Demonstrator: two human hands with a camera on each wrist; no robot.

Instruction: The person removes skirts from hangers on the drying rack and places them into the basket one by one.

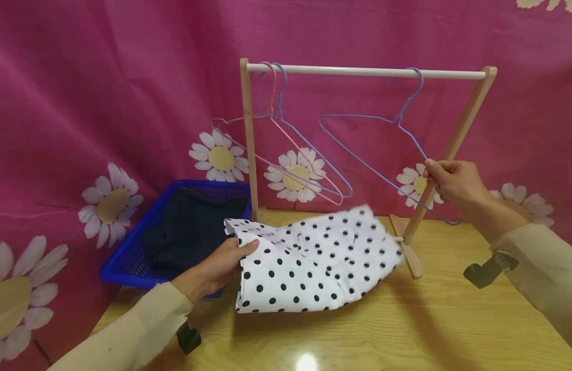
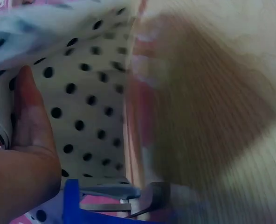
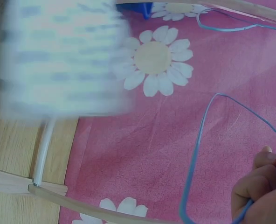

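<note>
My left hand (image 1: 224, 262) grips one end of a white cloth with black polka dots (image 1: 309, 263), thumb on top. The cloth is held out above the table, its far end blurred; what garment it is I cannot tell. My right hand (image 1: 457, 180) pinches the right arm of a blue wire hanger (image 1: 360, 154), whose hook is on the white rail (image 1: 360, 70). In the right wrist view, the fingers (image 3: 261, 182) are curled round the blue wire. Farther left on the rail hang a pink hanger (image 1: 304, 149) and another blue hanger (image 1: 330, 164).
A blue plastic basket (image 1: 123, 281) with dark cloth (image 1: 188, 232) in it stands at the left. The rack's wooden posts (image 1: 250, 139) stand on the wooden table (image 1: 453, 330). Behind hangs a pink curtain (image 1: 128, 77) with white daisies.
</note>
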